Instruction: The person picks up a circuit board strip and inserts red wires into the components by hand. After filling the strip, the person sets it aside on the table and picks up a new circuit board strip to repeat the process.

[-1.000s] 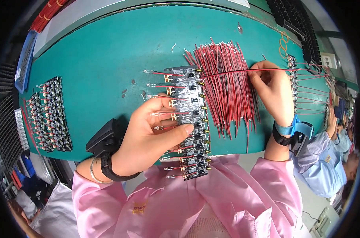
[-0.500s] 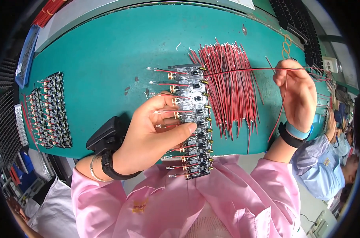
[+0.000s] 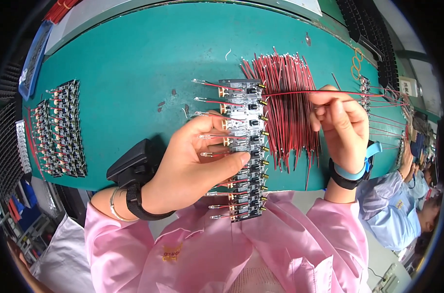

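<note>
My left hand grips a long panel of circuit boards upright, with the thumb on its face and the fingers behind. Small clear LEDs on red and black leads stick out along the panel's left side. Short brass-coloured cylinders line its right edge. From the panel's upper right a red and black wire stretches rightward. My right hand is closed with fingers curled, the wire running along the top of its index finger. How the fingertips meet the wire is partly hidden.
Behind the panel lies a thick bundle of red and black wires on the green mat. Finished-looking board panels rest at the left. More wired boards and yellow rings lie at right. A co-worker in blue sits nearby.
My right hand has moved left and slightly down, nearer the panel, its fingers curling more. The loose wire that hung from it no longer shows. My left hand and the panel have shifted slightly right.
</note>
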`<action>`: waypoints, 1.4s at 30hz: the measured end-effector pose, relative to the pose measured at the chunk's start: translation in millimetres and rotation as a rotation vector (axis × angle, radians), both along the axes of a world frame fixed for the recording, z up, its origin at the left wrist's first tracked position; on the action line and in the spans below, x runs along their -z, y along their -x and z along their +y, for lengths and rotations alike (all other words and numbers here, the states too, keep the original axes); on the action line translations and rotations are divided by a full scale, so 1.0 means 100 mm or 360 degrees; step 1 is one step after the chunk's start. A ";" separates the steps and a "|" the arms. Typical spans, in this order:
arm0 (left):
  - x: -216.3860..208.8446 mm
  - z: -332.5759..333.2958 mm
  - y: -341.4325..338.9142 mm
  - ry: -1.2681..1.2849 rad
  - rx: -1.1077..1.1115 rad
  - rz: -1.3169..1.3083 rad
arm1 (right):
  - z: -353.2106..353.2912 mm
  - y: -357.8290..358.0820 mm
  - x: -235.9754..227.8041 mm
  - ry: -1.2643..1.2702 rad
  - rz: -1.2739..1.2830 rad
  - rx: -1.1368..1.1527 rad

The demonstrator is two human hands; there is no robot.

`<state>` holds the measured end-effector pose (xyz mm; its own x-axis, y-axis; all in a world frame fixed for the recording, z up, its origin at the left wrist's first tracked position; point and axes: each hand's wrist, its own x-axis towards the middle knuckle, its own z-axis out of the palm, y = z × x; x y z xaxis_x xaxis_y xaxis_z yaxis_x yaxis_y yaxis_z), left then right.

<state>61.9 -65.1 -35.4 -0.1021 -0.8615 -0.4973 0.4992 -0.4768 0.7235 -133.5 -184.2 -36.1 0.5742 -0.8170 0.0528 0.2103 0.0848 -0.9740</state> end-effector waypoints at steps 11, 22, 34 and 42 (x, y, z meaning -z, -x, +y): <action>0.01 0.00 0.04 0.0038 -0.0024 -0.0056 | 0.17 -0.15 0.06 -0.0043 0.0133 -0.0099; -0.03 0.00 0.03 -0.0001 0.0028 -0.0114 | 0.27 -0.26 0.04 0.0074 0.0215 0.0053; 0.02 0.03 0.05 0.0109 -0.0019 -0.0104 | 0.27 -0.28 0.06 0.0077 0.0166 0.0095; 0.01 0.03 0.04 0.0090 0.0001 -0.0124 | 0.29 -0.30 0.06 0.0089 0.0219 0.0140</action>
<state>57.8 -61.6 -36.4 -0.0655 -0.8883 -0.4545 0.4400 -0.4345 0.7859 -103.6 -155.2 -42.0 0.5056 -0.8624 0.0256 0.0788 0.0166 -0.9968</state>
